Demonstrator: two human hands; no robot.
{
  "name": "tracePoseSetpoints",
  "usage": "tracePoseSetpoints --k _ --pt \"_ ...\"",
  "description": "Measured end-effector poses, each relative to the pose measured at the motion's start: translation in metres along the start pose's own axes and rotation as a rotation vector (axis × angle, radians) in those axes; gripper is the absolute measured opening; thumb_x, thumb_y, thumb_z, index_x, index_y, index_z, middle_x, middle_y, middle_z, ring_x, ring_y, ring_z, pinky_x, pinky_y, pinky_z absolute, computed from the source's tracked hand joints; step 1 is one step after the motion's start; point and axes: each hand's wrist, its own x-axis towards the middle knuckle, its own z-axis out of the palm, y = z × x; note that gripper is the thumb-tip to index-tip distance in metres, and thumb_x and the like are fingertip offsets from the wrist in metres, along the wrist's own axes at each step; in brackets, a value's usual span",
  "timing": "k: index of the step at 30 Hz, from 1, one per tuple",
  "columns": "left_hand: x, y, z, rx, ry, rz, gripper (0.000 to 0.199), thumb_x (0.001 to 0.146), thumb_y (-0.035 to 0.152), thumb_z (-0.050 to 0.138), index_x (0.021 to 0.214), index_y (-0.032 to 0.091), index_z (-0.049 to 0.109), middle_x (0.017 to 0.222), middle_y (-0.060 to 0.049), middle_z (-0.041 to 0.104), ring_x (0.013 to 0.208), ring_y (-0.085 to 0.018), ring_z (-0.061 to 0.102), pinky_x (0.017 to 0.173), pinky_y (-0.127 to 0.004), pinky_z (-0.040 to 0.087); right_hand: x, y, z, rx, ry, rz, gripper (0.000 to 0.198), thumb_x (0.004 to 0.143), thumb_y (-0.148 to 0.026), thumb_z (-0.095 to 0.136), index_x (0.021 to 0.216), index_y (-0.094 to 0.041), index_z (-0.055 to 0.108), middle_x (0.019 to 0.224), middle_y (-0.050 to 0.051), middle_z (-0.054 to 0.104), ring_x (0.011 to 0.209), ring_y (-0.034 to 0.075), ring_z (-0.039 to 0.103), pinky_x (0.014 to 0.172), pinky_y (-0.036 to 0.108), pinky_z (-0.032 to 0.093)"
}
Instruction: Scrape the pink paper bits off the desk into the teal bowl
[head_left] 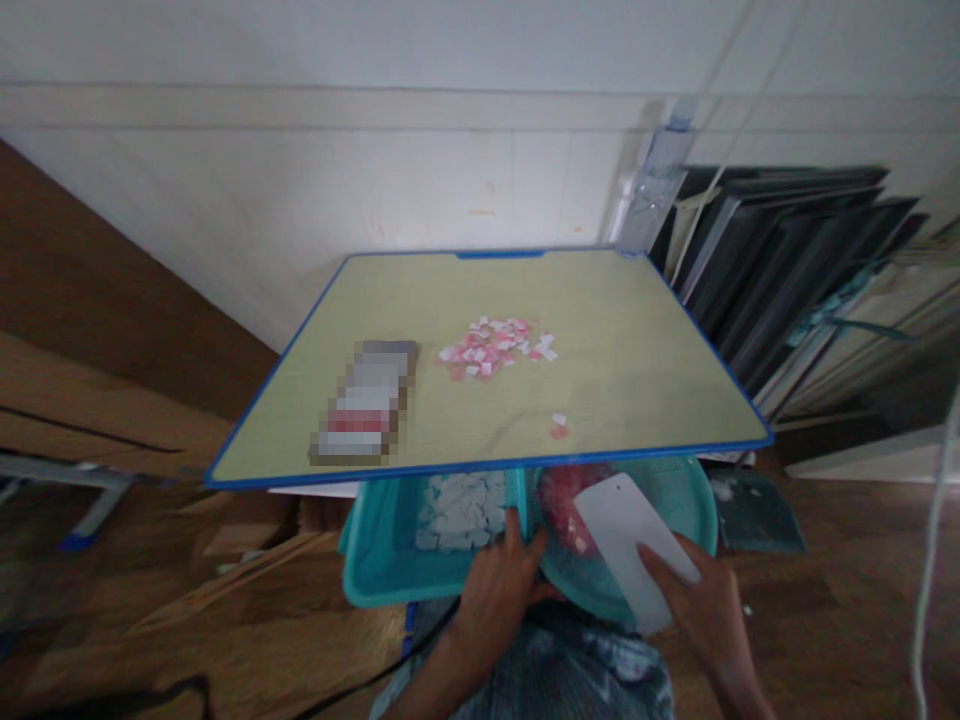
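My right hand (pixel 701 595) grips a flat white plastic card (pixel 626 545) with a small hole near its top, thumb lying across its face. The card is tilted over a round teal basin (pixel 675 500) that holds a heap of pink-red pieces (pixel 566 505). At the basin's left rim is my left hand (pixel 502 570), its fingers and thumb closed around the edge. Beside it, a rectangular teal basin (pixel 356 560) contains many small white pieces (pixel 461 510). The tabletop hides the far parts of both basins.
A yellowish board table (pixel 615 310) with blue edging stands above the basins. On it lie a pile of pink and white bits (pixel 495 345), a few stray bits (pixel 559 427) and a blurred phone-shaped object (pixel 367 400). A plastic bottle (pixel 652 185) and dark panels (pixel 795 260) are at the right.
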Motion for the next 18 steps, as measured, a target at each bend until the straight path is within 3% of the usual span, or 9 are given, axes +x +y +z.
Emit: tracePoseSetpoints --k 5,9,13,18 --pt "-0.001 -0.004 -0.001 -0.02 -0.013 -0.007 0.055 0.07 0.052 0.057 0.119 0.031 0.046 0.13 -0.018 0.034 0.081 -0.026 0.063 0.067 -0.038 0.051 0.008 -0.014 -0.029 0.051 -0.039 -0.117 0.029 0.065 -0.041 0.065 0.075 -0.014 0.073 0.062 0.004 0.07 0.051 0.019 0.064 0.04 0.02 0.049" --pt "-0.004 -0.008 -0.003 -0.062 -0.018 -0.039 0.057 0.068 0.051 0.06 0.119 0.031 0.045 0.132 -0.018 0.031 0.084 -0.026 0.062 0.07 -0.038 0.05 0.014 -0.036 -0.058 0.084 0.025 -0.195 0.021 0.065 -0.036 0.067 0.072 -0.017 0.073 0.058 0.003 0.069 0.046 0.018 0.063 0.037 0.02 0.048" --pt "-0.006 -0.011 -0.007 -0.108 -0.045 -0.072 0.057 0.068 0.05 0.061 0.119 0.03 0.046 0.132 -0.018 0.032 0.087 -0.027 0.062 0.072 -0.039 0.05 0.028 -0.053 -0.074 0.082 0.015 -0.347 0.016 0.064 -0.031 0.069 0.072 -0.019 0.074 0.07 0.003 0.072 0.056 0.021 0.067 0.047 0.024 0.055" --pt "-0.007 -0.014 -0.012 -0.125 -0.069 -0.069 0.057 0.068 0.05 0.06 0.12 0.03 0.045 0.133 -0.018 0.031 0.088 -0.028 0.062 0.073 -0.041 0.049 0.062 -0.059 -0.078 0.018 0.163 -0.432 0.016 0.065 -0.03 0.07 0.077 -0.02 0.072 0.075 0.003 0.073 0.062 0.022 0.068 0.057 0.028 0.058"
